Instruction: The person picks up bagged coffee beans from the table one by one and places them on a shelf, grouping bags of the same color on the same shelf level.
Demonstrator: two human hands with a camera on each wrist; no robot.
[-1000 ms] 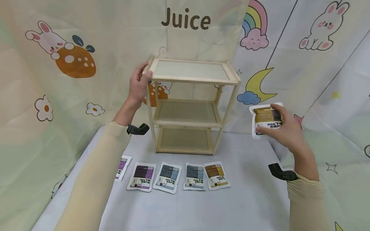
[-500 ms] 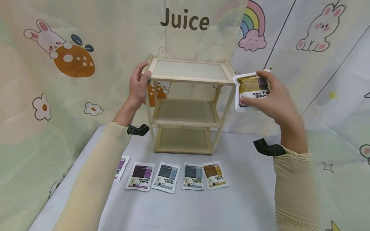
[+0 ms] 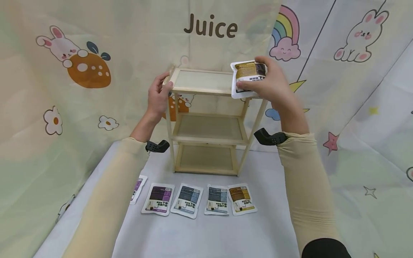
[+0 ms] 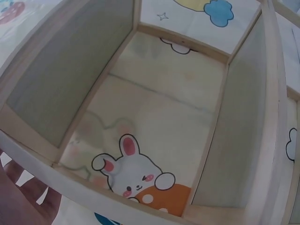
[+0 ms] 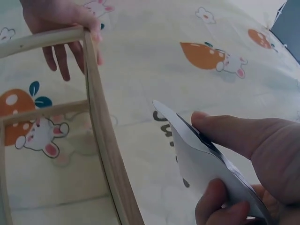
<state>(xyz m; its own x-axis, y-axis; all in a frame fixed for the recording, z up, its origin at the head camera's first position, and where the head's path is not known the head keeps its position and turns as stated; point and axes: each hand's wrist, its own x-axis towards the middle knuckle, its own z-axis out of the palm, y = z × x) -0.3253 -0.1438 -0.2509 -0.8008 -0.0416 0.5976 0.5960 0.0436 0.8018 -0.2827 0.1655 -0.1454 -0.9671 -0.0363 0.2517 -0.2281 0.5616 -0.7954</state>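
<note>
In the head view my right hand (image 3: 275,86) pinches a white-edged pouch (image 3: 246,70) with a gold and dark label, thumb in front and fingers behind. The pouch overlaps the right part of the top board of a pale wooden three-tier shelf (image 3: 206,92). The right wrist view shows the pouch (image 5: 201,161) nearly edge-on, to the side of the shelf's frame (image 5: 101,108). My left hand (image 3: 158,96) grips the shelf's upper left corner; its thumb lies on the edge and its fingers reach behind. Only part of that hand (image 4: 26,197) appears in the left wrist view.
On the white-covered table (image 3: 206,240), in front of the shelf, lie purple pouches (image 3: 158,199), blue pouches (image 3: 187,200) and a brown-gold pouch (image 3: 242,199). My left sleeve partly hides one purple pouch (image 3: 138,188). A printed cloth (image 3: 138,39) hangs behind.
My right hand has carried the gold pouch leftward and up, from right of the shelf to over its top right part. The left hand has stayed at the corner.
</note>
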